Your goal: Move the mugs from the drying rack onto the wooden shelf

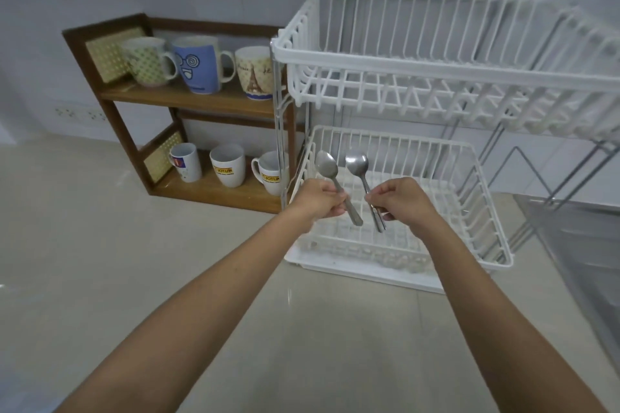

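Mugs: six, all on the wooden shelf, three on its upper board, three on its lower. Drying rack: both tiers hold no mugs. Left hand and right hand each closed on a spoon above the lower tier's left edge. Transfer apparently complete; spoons best parked clear of the shelf.

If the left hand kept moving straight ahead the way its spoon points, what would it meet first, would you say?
Probably the wire wall of the drying rack's lower basket: the left hand points its spoon up and away towards it. Depth is hard to judge.
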### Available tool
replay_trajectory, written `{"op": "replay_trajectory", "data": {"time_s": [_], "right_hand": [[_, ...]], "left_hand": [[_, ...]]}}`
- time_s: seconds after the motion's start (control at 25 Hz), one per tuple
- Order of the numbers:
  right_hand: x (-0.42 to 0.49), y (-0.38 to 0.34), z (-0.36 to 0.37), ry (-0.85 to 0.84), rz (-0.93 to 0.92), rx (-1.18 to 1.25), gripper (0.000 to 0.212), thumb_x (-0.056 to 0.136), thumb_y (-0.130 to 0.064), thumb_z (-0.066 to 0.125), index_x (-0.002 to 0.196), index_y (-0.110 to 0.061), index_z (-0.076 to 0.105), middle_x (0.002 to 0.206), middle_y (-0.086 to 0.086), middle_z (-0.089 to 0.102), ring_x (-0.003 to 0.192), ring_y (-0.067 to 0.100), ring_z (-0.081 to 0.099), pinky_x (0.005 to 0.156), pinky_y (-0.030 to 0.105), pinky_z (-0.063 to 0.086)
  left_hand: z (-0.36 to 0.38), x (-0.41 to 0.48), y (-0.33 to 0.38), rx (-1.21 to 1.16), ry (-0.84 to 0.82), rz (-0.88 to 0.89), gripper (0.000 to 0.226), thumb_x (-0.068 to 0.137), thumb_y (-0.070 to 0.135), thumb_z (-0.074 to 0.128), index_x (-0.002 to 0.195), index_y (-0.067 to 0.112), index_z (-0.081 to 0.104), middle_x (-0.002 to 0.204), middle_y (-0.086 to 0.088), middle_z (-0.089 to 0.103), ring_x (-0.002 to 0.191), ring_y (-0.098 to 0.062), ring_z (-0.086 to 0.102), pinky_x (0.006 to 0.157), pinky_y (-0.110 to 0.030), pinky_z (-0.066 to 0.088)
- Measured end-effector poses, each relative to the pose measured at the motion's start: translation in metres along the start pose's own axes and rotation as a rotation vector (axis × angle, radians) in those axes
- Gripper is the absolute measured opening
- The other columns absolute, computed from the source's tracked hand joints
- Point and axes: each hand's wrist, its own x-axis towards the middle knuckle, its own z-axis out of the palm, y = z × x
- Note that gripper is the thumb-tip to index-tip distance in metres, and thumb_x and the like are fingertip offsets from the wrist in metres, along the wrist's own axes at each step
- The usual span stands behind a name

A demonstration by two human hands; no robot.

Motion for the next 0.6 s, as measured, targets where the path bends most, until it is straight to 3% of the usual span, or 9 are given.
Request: {"op": "replay_trajectory", "data": {"time_s": [0.04, 0.2, 0.28, 0.4, 0.48, 0.6], "right_hand": [[0.012, 0.004, 0.0, 0.007, 0.019, 0.002, 0.011, 0.076, -0.012, 0.076, 0.07, -0.007, 0.069, 0.062, 0.004, 0.064, 0.056, 0.013, 0.059, 0.048, 0.021, 0.047], [0.052, 0.029, 0.004, 0.008, 0.125, -0.06, 0.018, 0.076, -0.008, 0.077, 0.08, 0.007, 0.07, 0.069, 0.013, 0.065, 0.056, 0.019, 0.06, 0.054, 0.028, 0.052], [0.066, 0.041, 0.008, 0.006, 0.181, -0.103, 0.018, 0.077, -0.006, 0.075, 0.084, 0.01, 0.069, 0.075, 0.017, 0.066, 0.059, 0.023, 0.061, 0.06, 0.033, 0.056], [0.077, 0.058, 0.012, -0.019, 0.234, -0.164, 0.014, 0.079, -0.006, 0.071, 0.084, 0.007, 0.069, 0.073, 0.016, 0.065, 0.056, 0.023, 0.061, 0.061, 0.034, 0.057], [0.078, 0.065, 0.013, -0.016, 0.225, -0.182, 0.008, 0.079, -0.008, 0.071, 0.078, -0.002, 0.068, 0.074, 0.014, 0.066, 0.058, 0.022, 0.063, 0.062, 0.032, 0.058], [0.077, 0.071, 0.014, 0.01, 0.172, -0.251, 0.008, 0.078, -0.014, 0.073, 0.077, -0.011, 0.066, 0.08, 0.01, 0.067, 0.077, 0.026, 0.068, 0.076, 0.038, 0.058]], "left_hand": [[0.004, 0.013, 0.001, 0.0, -0.001, -0.044, 0.003, 0.091, 0.001, 0.059, 0.089, 0.0, 0.061, 0.085, -0.01, 0.064, 0.067, -0.01, 0.061, 0.055, -0.012, 0.055], [0.019, 0.053, -0.011, 0.083, 0.055, -0.163, 0.019, 0.09, -0.004, 0.058, 0.073, 0.004, 0.053, 0.085, -0.012, 0.06, 0.065, -0.014, 0.059, 0.051, -0.016, 0.054], [0.026, 0.067, -0.024, 0.108, 0.052, -0.219, 0.022, 0.089, -0.006, 0.058, 0.071, 0.004, 0.051, 0.085, -0.013, 0.058, 0.065, -0.016, 0.059, 0.059, -0.023, 0.058], [0.035, 0.082, -0.038, 0.182, 0.042, -0.271, 0.011, 0.088, -0.006, 0.059, 0.08, -0.001, 0.056, 0.086, -0.014, 0.059, 0.078, -0.025, 0.063, 0.081, -0.034, 0.056], [0.041, 0.087, -0.042, 0.256, 0.056, -0.27, 0.005, 0.088, -0.005, 0.06, 0.092, -0.004, 0.058, 0.094, -0.018, 0.06, 0.079, -0.028, 0.063, 0.085, -0.037, 0.056], [0.047, 0.093, -0.046, 0.347, 0.085, -0.233, 0.016, 0.09, 0.0, 0.058, 0.104, -0.009, 0.061, 0.101, -0.021, 0.064, 0.073, -0.026, 0.065, 0.085, -0.036, 0.056]]}}
